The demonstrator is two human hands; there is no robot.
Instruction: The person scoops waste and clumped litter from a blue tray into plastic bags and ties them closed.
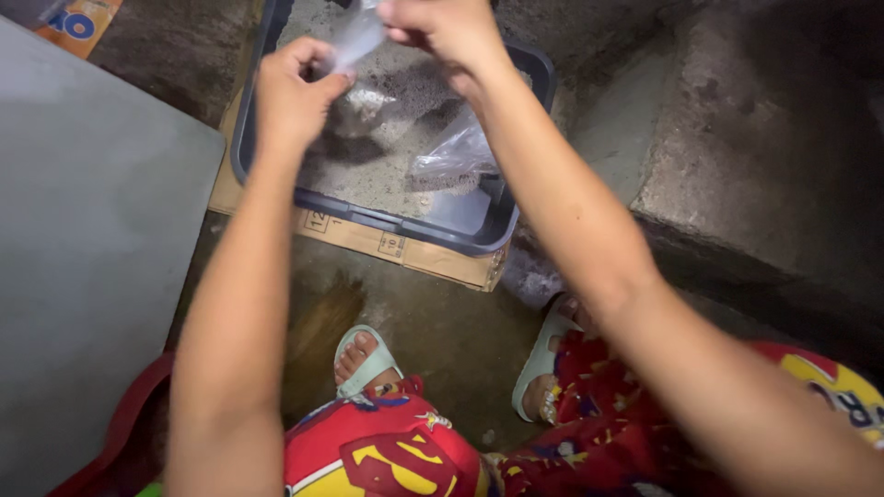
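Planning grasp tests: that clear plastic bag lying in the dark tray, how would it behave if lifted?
The clear plastic bag looks crumpled and thin, so probably floppy, sagging from any pinch. It seems mostly empty, so likely light. Grit in the dark tray may cling to it.

The right hand (442, 28) and its clear plastic bag (354, 37) are cut off at twelve o'clock. The dark tray's (479, 230) far end runs out of frame there; the bag's contents are blurred.

grey board (83, 258), pale green sandals (368, 359), concrete floor (433, 340)

home yard – concrete floor (433, 322), litter tray (479, 235)
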